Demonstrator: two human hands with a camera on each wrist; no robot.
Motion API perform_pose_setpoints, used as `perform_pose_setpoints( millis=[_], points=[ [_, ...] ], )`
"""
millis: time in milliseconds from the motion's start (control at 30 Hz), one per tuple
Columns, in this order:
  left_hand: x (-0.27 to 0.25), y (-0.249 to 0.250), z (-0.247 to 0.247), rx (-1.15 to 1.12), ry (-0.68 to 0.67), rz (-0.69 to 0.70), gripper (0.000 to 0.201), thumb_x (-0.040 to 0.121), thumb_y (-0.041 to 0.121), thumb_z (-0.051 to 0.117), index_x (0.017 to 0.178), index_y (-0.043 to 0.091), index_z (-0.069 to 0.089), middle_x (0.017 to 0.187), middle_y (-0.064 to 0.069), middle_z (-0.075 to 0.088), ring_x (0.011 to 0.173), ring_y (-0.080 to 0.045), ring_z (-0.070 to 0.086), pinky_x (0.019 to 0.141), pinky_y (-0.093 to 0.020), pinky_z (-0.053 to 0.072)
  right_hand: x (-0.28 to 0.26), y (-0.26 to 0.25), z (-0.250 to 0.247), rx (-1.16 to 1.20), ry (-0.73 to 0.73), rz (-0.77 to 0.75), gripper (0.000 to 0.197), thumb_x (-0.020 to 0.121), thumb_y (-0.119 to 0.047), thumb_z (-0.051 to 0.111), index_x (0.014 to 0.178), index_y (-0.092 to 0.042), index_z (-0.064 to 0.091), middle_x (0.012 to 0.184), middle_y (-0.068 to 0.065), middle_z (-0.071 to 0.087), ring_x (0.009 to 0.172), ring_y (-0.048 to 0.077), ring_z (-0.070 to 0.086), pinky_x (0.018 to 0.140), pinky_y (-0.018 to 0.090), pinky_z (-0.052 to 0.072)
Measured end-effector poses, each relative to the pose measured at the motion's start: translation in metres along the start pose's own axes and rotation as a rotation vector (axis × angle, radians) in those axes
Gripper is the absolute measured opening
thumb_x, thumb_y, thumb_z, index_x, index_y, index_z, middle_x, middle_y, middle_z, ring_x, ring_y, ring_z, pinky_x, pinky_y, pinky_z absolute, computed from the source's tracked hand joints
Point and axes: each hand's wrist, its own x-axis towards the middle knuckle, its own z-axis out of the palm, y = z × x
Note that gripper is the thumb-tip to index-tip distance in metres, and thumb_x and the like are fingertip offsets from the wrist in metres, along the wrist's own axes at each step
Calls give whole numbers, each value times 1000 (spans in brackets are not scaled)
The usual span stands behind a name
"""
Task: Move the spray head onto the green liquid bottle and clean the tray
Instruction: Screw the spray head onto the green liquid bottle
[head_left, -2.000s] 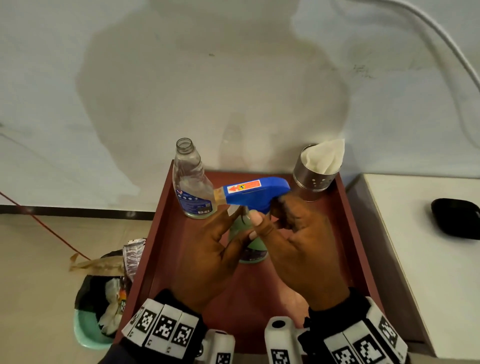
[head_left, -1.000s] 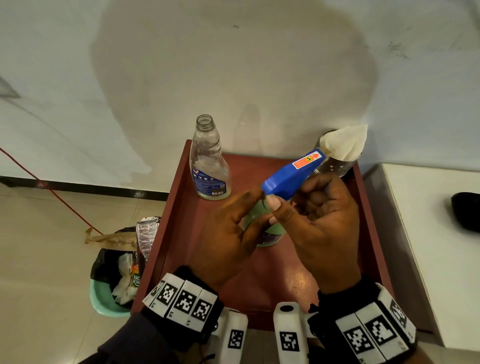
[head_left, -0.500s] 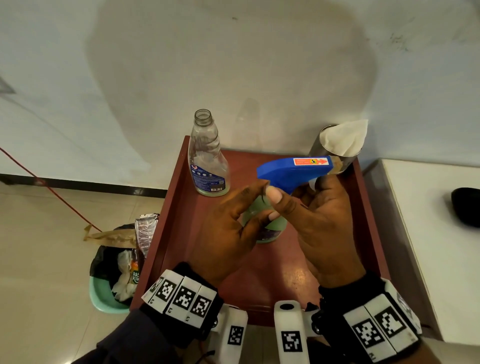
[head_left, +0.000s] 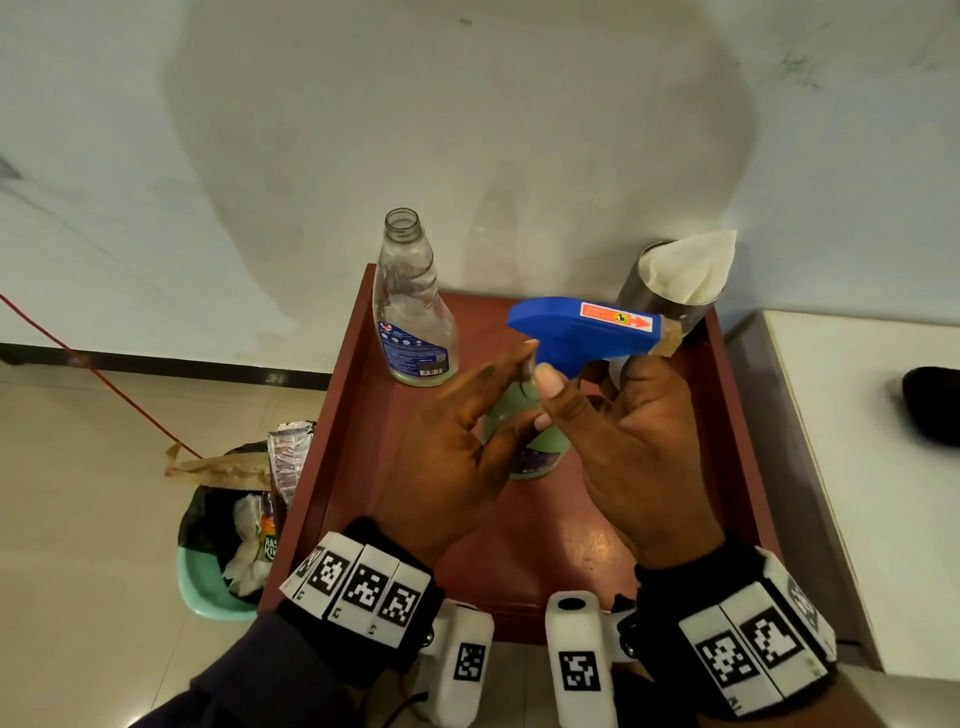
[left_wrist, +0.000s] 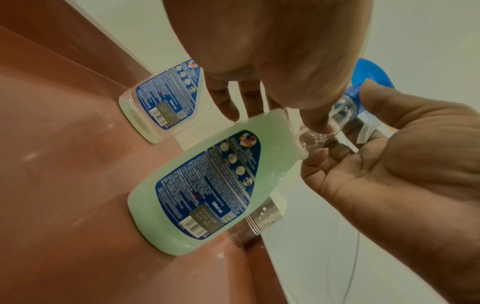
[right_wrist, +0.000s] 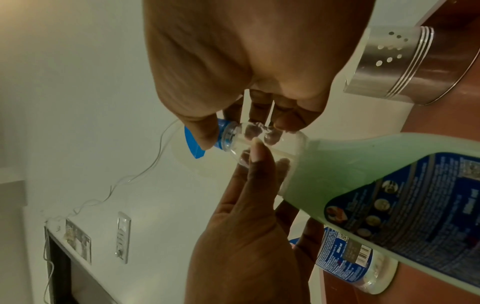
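Two bottles — one tray

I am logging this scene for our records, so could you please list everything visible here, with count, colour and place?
spray head: one, blue with an orange label, on the neck of the green liquid bottle.
green liquid bottle: one, clear with green liquid and a blue label, upright mid-tray.
empty bottle: one, clear, uncapped, blue label, tray's far left corner.
tray: one, red-brown, in front of the wall.
metal holder: one, silver, perforated, tray's far right corner.
tissue: white, inside the holder.
waste bin: one, teal with a black liner, on the floor left of the tray.
white counter: one, right of the tray.
black object: one, on the counter.
left hand: holds the bottle neck.
right hand: grips the spray head.
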Motion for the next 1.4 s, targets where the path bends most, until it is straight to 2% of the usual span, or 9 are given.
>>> perform_pose_setpoints(
  millis=[133, 267, 433, 567, 767, 1000, 1167, 1267, 1400],
  points=[
    [0, -1, 0, 25, -18, -13, 45, 99, 15, 66, 143, 9, 59, 119, 7, 70, 109, 2, 65, 91, -10, 47, 1, -1, 1, -10, 23, -62, 43, 83, -31, 76, 120, -14, 63, 102, 5, 72, 90, 25, 73, 76, 32, 63],
    [0, 2, 0, 24, -9, -11, 47, 98, 23, 64, 144, 20, 55, 119, 22, 63, 108, 12, 61, 90, -4, 44, 0, 0, -1, -26, -18, -76, 40, 90, -26, 68, 124, -5, 63, 101, 1, 74, 89, 14, 74, 73, 19, 58],
    [1, 1, -1, 35, -31, -36, 45, 100, 22, 64, 143, 10, 59, 119, 5, 70, 106, 4, 63, 88, -8, 44, 1, -5, 0, -63, 14, -89, 34, 83, -29, 74, 114, -18, 67, 96, -7, 73, 83, 5, 73, 70, 12, 55],
    [2, 4, 0, 17, -37, -45, 48, 100, 28, 62, 145, 16, 56, 121, 7, 69, 110, 3, 64, 92, -12, 49, 0, -4, -3, -86, -22, -110, 37, 90, -28, 68, 119, -4, 65, 90, 0, 72, 80, 8, 73, 70, 15, 56],
    [0, 6, 1, 41, -47, -70, 48, 102, 38, 57, 145, 16, 58, 120, 3, 70, 109, -6, 66, 91, -13, 50, -3, -5, -2, -295, 28, -217, 10, 91, -14, 72, 97, -15, 65, 59, -31, 57, 55, -11, 59, 53, -1, 39],
    [4, 4, -3, -15, -106, -94, 50, 100, 41, 58, 145, 19, 57, 125, 5, 70, 115, -11, 67, 94, -21, 52, -2, -12, -6, -269, -107, -237, 3, 98, -23, 62, 96, -21, 62, 69, -23, 58, 66, -6, 61, 59, 3, 44],
    [2, 7, -1, -6, -92, -90, 54, 98, 44, 58, 146, 17, 57, 125, 4, 71, 113, -6, 66, 91, -8, 46, -4, -6, -2, -440, 36, -292, 24, 96, -29, 67, 81, -37, 50, 55, -16, 42, 52, -1, 51, 52, 5, 37],
    [3, 9, -3, -46, -104, -100, 55, 96, 44, 55, 143, 16, 61, 128, 7, 72, 115, 2, 65, 91, -4, 44, -5, -4, 3, -505, 94, -280, 23, 94, -34, 69, 78, -26, 54, 55, -19, 34, 47, 5, 43, 50, 9, 34],
    [8, 9, -6, -94, -101, -101, 53, 95, 33, 65, 144, 14, 59, 133, 6, 71, 122, 1, 65, 100, -13, 47, 1, -12, -10, -340, -140, -255, 8, 100, -28, 58, 95, -22, 61, 67, -14, 51, 61, -2, 54, 61, 5, 40]
  ],
)
